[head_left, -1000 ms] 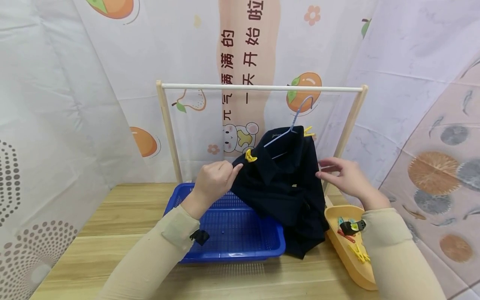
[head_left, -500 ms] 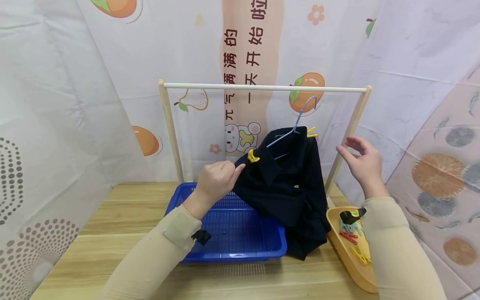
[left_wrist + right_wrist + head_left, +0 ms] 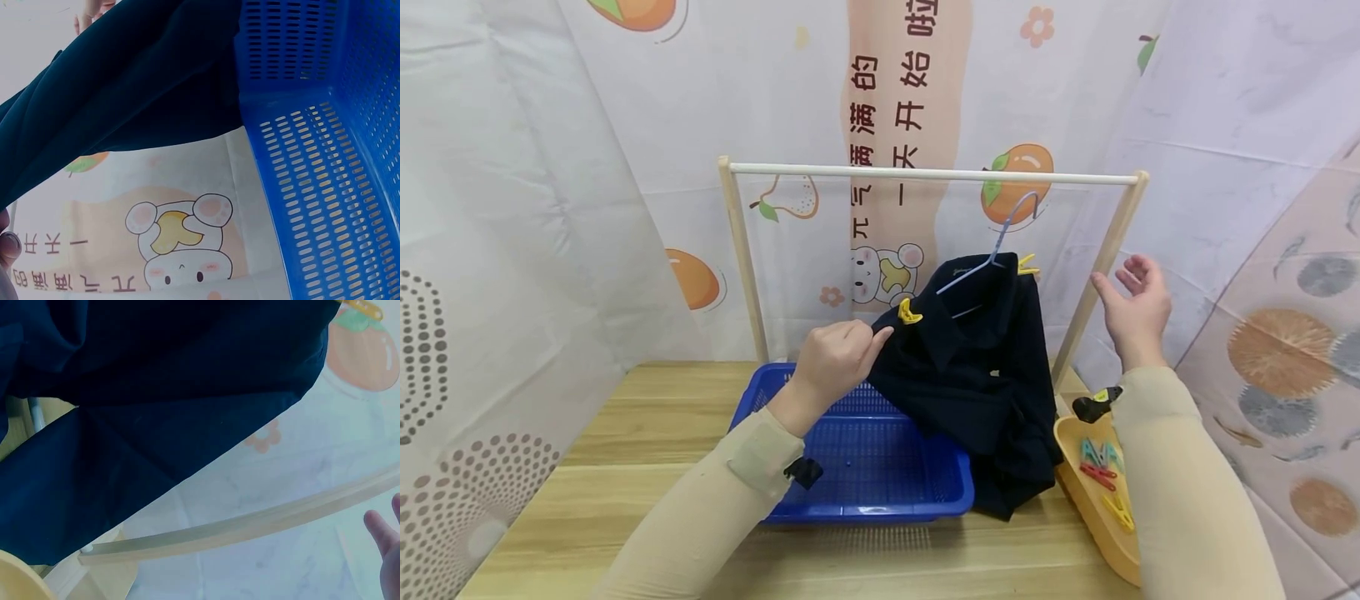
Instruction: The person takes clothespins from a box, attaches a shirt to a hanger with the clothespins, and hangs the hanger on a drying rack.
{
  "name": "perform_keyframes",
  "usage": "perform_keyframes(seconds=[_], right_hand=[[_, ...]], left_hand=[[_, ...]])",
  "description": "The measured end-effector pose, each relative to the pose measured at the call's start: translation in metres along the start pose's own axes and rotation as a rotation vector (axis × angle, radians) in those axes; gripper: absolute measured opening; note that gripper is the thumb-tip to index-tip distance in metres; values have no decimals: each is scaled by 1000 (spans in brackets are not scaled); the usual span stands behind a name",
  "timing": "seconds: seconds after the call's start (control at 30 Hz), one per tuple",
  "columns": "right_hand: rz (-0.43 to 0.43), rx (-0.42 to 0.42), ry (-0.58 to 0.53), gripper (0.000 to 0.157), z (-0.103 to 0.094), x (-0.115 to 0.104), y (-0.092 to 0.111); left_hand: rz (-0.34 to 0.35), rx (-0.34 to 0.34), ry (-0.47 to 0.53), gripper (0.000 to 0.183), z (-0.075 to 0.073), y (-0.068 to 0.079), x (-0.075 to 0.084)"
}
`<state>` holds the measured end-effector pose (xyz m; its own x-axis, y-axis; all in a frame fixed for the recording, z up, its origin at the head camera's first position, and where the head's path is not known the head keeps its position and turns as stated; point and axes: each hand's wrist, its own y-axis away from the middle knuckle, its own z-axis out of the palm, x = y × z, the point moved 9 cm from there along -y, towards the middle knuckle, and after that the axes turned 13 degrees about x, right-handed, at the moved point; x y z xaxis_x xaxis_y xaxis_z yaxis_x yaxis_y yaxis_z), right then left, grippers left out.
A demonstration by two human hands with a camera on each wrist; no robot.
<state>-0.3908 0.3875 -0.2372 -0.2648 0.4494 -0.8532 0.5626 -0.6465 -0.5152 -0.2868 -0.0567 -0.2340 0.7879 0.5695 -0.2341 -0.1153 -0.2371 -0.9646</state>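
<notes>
My left hand (image 3: 833, 358) pinches the shoulder of a dark navy collared shirt (image 3: 962, 375), tilted on a pale blue wire hanger (image 3: 970, 273). The hanger's hook appears just below the white rod (image 3: 925, 173) of a wooden rack in the head view. One yellow clothespin (image 3: 909, 312) sits on the shoulder beside my left hand, another yellow clothespin (image 3: 364, 309) at the far shoulder. My right hand (image 3: 1138, 312) is raised by the rack's right post (image 3: 1097, 287), fingers apart and holding nothing. In the left wrist view, little of the left hand's fingers shows.
A blue perforated basket (image 3: 857, 510) stands under the shirt, whose lower part hangs beside its right end. At the right, a yellow-orange tray (image 3: 1101, 533) holds several clothespins, partly behind the right forearm. Both rest on a wood-grain table (image 3: 617, 467); printed curtains surround it.
My right hand has left the shirt's right side, moving right and up to beside the post. The left hand keeps its grip on the shoulder. The view has shifted slightly.
</notes>
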Motion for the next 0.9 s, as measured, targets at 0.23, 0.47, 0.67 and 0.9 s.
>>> perform_keyframes(seconds=[0.23,0.47,0.67,0.9], right_hand=[[32,-35,115,64,12,22,-8],[106,-52,217,58,20,46,-6],[136,-84,322,47,28,54,-6],[76,-82,416,42,25,53,-8]], left_hand=[[11,10,-5,52,3,-1,2],[6,7,7,52,6,-1,2],[10,15,8,52,5,0,1],[13,17,11,52,5,1,0]])
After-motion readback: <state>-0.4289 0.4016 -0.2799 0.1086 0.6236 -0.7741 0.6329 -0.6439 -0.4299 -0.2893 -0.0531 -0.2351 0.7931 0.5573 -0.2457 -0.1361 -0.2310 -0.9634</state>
